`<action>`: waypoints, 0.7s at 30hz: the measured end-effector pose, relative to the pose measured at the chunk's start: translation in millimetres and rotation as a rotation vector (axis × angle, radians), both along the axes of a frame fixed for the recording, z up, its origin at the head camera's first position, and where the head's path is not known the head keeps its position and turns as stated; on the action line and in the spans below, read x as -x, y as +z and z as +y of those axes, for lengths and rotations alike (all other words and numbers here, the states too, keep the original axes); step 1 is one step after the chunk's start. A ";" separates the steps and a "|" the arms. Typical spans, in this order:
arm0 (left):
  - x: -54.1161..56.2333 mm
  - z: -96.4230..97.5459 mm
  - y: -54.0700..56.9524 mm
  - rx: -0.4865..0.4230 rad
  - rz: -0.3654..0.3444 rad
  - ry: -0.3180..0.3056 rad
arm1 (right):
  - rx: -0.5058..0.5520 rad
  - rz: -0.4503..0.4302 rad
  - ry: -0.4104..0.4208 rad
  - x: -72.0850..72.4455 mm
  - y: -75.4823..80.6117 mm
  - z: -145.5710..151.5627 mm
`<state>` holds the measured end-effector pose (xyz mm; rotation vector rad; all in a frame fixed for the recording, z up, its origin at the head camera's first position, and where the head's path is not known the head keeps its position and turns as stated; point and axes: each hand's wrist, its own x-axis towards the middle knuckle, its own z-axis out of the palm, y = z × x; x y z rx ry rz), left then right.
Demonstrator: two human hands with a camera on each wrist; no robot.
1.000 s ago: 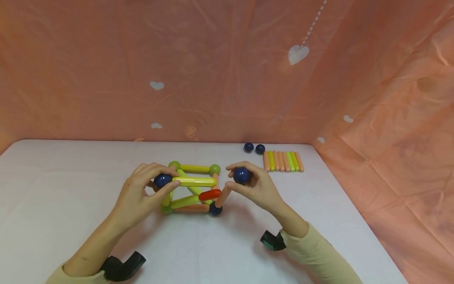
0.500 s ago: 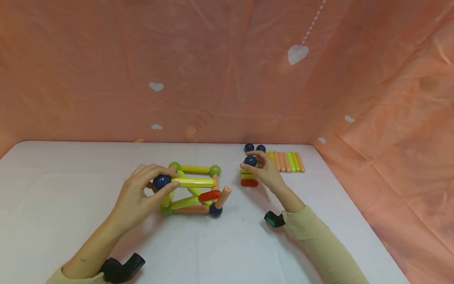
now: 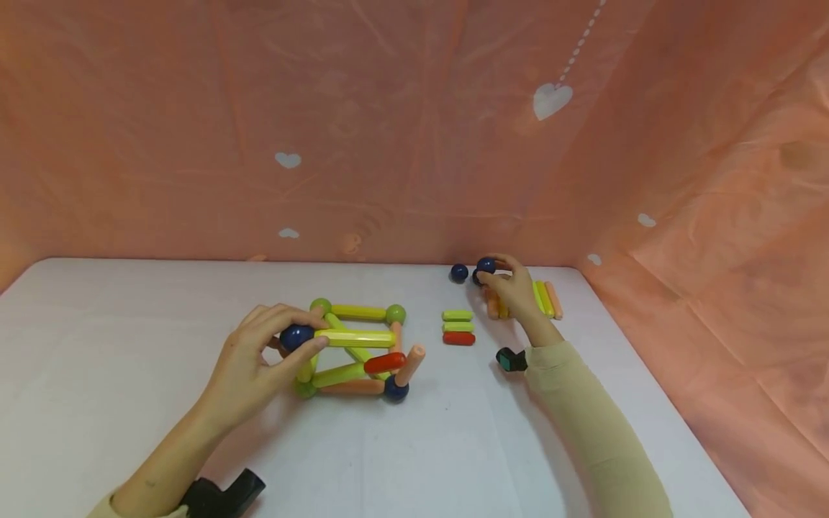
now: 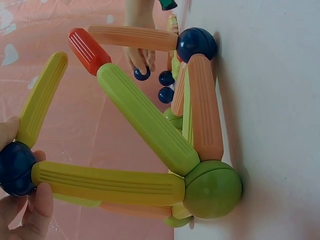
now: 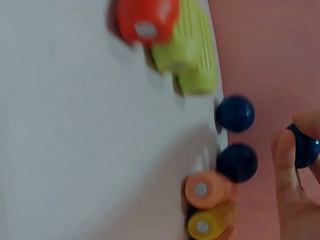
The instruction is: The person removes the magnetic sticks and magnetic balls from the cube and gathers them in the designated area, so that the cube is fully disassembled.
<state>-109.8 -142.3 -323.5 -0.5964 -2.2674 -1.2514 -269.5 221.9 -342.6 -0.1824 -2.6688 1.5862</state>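
My left hand (image 3: pixel 255 360) grips a dark blue ball (image 4: pixel 15 167) at the upper left of a structure of rods and balls. One yellow rod (image 3: pixel 359 339) sticks out freely from that ball; another yellow rod (image 4: pixel 107 184) runs from it to a green ball (image 4: pixel 212 190) on the table. A green rod (image 4: pixel 145 117) with a short red rod (image 4: pixel 90 51) at its end slants up. One peach rod (image 3: pixel 411 363) rises from a blue corner ball (image 3: pixel 396 389). At the far right, my right hand (image 3: pixel 516 291) pinches a loose blue ball (image 5: pixel 306 147), held above the table.
Two blue balls (image 5: pixel 235 114) lie near the table's back edge, below the right hand. Beside them is a row of peach, yellow and green rods (image 3: pixel 544 299), partly covered by the hand. Short green and red rods (image 3: pixel 458 338) lie between row and structure. A pink curtain (image 3: pixel 414 129) hangs behind.
My right hand has moved away from the structure, back and to the right, carrying the blue ball towards the loose balls and rods. The left hand stays on the structure.
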 end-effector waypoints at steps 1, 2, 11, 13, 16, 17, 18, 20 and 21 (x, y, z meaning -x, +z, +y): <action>-0.1 0.0 -0.3 -0.001 -0.002 0.000 | -0.001 0.001 -0.017 2.8 -0.4 2.1; -0.1 0.1 -0.6 -0.003 -0.004 0.001 | -0.008 0.002 -0.034 5.6 -1.0 4.1; 1.1 -0.3 -1.7 -0.007 -0.014 0.005 | -0.005 -0.041 -0.149 23.6 -9.7 21.2; 1.0 -0.2 -2.1 -0.009 -0.018 0.006 | -0.004 -0.072 -0.161 25.7 -12.0 24.0; 0.7 -0.3 -2.6 -0.011 -0.027 0.010 | -0.051 -0.090 -0.147 28.5 -15.6 27.6; 0.7 -0.3 -2.6 -0.011 -0.029 0.012 | -0.073 -0.103 -0.138 28.9 -16.6 28.3; 0.7 -0.4 -2.5 -0.012 -0.030 0.012 | -0.092 -0.116 -0.134 29.4 -17.3 29.0; 0.9 -0.6 -2.3 -0.012 -0.029 0.015 | -0.130 -0.135 -0.117 30.6 -18.3 29.8; 1.1 -0.7 -2.2 -0.012 -0.027 0.016 | -0.138 -0.150 -0.113 31.3 -18.5 29.8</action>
